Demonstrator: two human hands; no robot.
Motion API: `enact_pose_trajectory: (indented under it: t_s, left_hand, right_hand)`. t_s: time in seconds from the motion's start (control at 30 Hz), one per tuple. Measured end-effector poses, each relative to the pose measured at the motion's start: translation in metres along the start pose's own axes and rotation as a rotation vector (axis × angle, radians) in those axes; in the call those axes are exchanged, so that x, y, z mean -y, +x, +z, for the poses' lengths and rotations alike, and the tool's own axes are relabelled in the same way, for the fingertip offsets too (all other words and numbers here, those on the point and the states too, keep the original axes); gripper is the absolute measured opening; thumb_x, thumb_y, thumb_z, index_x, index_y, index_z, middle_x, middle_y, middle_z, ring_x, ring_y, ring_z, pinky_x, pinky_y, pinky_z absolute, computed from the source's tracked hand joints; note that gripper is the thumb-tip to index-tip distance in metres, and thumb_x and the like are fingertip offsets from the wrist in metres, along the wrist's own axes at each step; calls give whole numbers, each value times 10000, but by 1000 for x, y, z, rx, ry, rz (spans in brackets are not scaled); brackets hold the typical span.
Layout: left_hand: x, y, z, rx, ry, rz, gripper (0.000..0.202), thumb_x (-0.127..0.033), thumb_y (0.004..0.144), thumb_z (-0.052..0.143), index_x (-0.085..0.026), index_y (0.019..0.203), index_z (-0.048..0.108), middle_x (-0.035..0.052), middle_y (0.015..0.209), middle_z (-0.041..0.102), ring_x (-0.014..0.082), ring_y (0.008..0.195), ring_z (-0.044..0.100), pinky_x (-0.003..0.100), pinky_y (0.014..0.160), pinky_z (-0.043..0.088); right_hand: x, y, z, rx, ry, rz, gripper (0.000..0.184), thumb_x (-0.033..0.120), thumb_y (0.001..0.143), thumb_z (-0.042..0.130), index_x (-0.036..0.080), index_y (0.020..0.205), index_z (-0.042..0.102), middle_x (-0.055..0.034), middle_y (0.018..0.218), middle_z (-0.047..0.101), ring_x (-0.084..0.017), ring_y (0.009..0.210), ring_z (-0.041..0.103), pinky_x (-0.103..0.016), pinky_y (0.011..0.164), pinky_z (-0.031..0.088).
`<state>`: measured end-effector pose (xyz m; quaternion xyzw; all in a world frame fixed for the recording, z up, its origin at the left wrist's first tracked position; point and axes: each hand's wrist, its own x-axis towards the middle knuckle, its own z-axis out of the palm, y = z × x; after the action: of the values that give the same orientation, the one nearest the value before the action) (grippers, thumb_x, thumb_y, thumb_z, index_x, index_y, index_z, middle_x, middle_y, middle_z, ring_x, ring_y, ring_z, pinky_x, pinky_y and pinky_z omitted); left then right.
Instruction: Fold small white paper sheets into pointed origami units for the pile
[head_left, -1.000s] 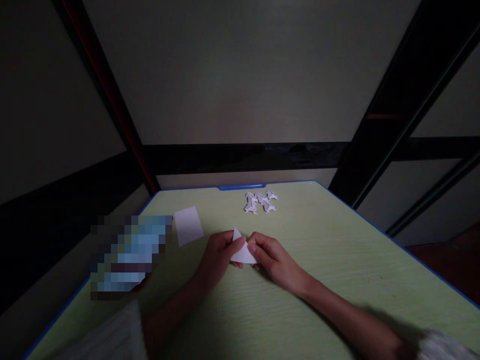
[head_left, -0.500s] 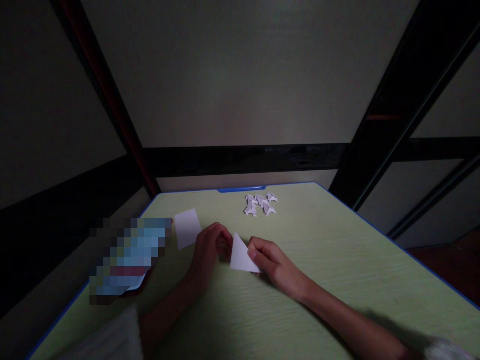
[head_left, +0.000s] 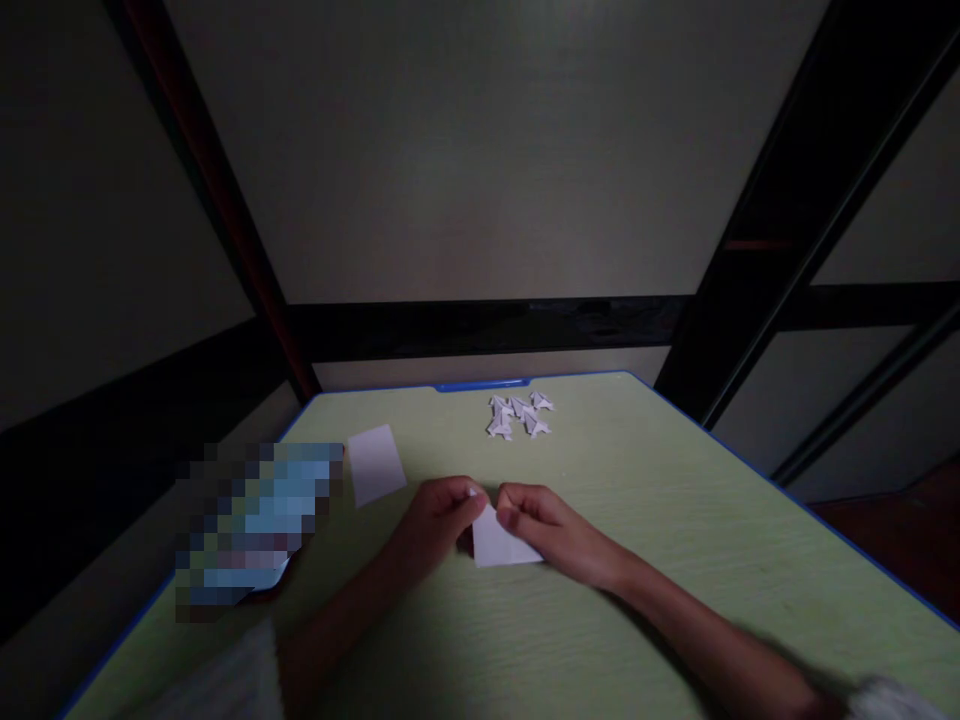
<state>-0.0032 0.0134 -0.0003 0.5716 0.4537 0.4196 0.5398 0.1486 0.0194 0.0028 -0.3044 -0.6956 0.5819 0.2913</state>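
Left hand (head_left: 444, 512) beside right hand (head_left: 559, 530), angled inward, both pinching paper (head_left: 495, 543)

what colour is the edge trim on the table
Blue, set around a pale green tabletop; the head view shows it best.

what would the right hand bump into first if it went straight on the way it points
Most likely the left hand, just across from the right hand, with both pinching the same paper; they look about level, though one view leaves depth unsure.
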Motion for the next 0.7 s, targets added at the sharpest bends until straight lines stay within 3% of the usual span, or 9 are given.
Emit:
enact_pose_trajectory:
  t_s: [0.17, 0.3, 0.4, 0.53, 0.6, 0.7]
  left_hand:
    - [2, -1, -6, 295, 9, -97, 243, -346, 649, 525, -131, 537, 511, -9, 399, 554, 88, 326, 495, 183, 345, 366]
    - [3, 0, -10, 392, 5, -104, 258, -325, 673, 519, -116, 522, 520, 1, 425, 571, 78, 345, 516, 163, 348, 378]
    - [2, 3, -15, 354, -16, -83, 227, -306, 669, 523, -114, 549, 529, -5, 439, 573, 79, 342, 517, 165, 345, 385]
    - [-1, 5, -14, 93, -166, -8, 191, -295, 681, 494, -123, 603, 523, -5, 483, 580, 82, 381, 531, 167, 363, 396]
    - [-2, 3, -8, 92, -213, -29, 246, -341, 699, 457, -121, 614, 524, 11, 495, 584, 98, 401, 540, 183, 366, 405]
    - [-2, -2, 3, 87, -102, -70, 233, -341, 639, 534, -127, 554, 504, -10, 429, 547, 97, 350, 510, 187, 340, 387]
  right_hand:
    - [5, -1, -16, 267, 69, 101, 200, 296, 704, 464, 145, 590, 397, 65, 497, 324, -41, 442, 274, -179, 410, 195]
    - [11, -3, -24, 312, 43, 141, 155, 236, 676, 462, 135, 567, 418, 66, 484, 333, -36, 433, 274, -178, 404, 185]
    - [13, -4, -27, 282, 25, 149, 152, 220, 671, 457, 136, 551, 418, 70, 471, 324, -34, 422, 258, -180, 398, 171]
    - [14, -4, -27, 146, 26, 121, 180, 255, 698, 449, 146, 563, 400, 76, 469, 308, -35, 413, 226, -187, 389, 142]
    - [13, -3, -25, 114, 31, 93, 197, 286, 708, 453, 147, 579, 399, 75, 479, 311, -35, 417, 230, -187, 391, 144]
    - [10, -2, -18, 116, 46, 61, 222, 323, 717, 456, 148, 594, 396, 71, 496, 329, -36, 425, 258, -184, 397, 168]
